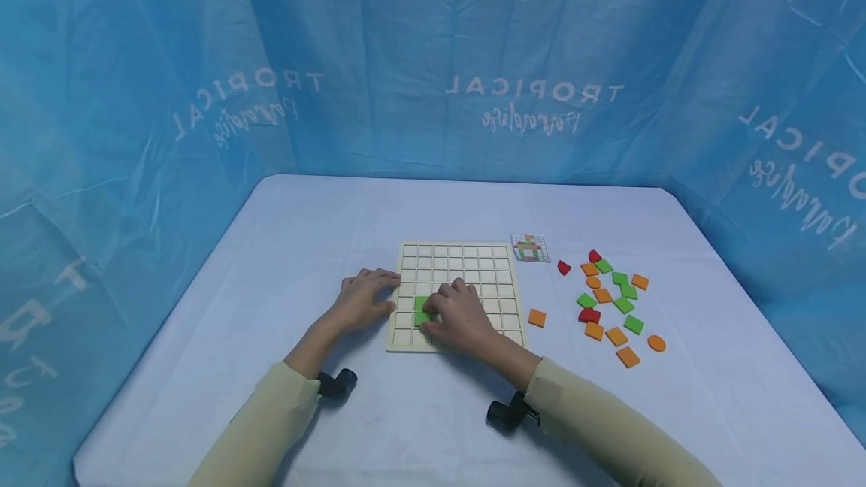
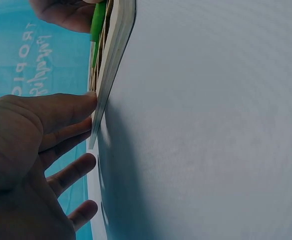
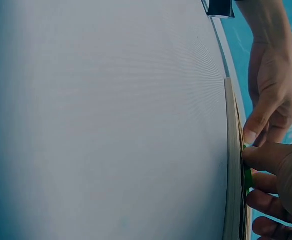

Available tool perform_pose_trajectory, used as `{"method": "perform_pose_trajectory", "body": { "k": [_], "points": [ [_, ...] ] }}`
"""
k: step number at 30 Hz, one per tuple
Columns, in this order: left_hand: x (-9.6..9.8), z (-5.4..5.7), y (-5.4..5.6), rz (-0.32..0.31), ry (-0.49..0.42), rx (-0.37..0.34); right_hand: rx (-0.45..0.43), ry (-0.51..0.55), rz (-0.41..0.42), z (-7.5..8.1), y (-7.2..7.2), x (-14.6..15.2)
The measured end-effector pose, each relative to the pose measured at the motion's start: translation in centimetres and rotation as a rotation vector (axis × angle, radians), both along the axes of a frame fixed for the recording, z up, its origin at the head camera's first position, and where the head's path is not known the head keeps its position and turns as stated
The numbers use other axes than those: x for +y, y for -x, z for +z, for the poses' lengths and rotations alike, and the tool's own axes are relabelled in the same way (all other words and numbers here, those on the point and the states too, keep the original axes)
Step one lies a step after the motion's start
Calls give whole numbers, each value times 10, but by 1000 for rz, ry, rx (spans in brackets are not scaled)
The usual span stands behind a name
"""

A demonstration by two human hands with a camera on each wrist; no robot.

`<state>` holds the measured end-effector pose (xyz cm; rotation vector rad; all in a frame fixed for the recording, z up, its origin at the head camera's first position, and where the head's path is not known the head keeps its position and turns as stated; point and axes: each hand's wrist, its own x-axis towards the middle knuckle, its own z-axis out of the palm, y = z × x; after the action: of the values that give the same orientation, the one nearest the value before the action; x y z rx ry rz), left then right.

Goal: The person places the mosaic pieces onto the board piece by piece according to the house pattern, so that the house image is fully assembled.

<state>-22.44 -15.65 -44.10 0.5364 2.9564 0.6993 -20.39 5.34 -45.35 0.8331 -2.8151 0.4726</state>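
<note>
A pale wooden grid board (image 1: 440,252) lies on the white table. Two green square tiles (image 1: 421,303) show near its left side, one below the other. Beside the board's left edge is my left hand (image 1: 363,300), its fingers spread and relaxed. The left wrist view shows that thumb (image 2: 78,107) touching the edge. My right hand (image 1: 463,318) is over the board, with thumb and fingers around a green tile (image 3: 248,177), which they partly cover.
Right of the board lies a lone orange square tile (image 1: 537,318). Farther right are scattered green tiles (image 1: 634,325), orange tiles (image 1: 628,357) and red pieces (image 1: 589,316). A printed pattern card (image 1: 531,247) lies by the board's upper right corner. Blue curtains (image 1: 419,58) surround the table.
</note>
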Motion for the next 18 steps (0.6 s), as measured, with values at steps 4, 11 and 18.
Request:
{"method": "perform_pose_trajectory", "body": {
  "k": [4, 11, 18],
  "points": [
    [-1, -1, 1, 6, 1, -7, 11, -8, 10, 0, 1, -1],
    [-1, -3, 2, 6, -8, -5, 16, -15, 26, -1, 3, -2],
    [-1, -3, 1, -6, -13, 11, 14, 34, 20, 2, 1, 4]
  ]
}}
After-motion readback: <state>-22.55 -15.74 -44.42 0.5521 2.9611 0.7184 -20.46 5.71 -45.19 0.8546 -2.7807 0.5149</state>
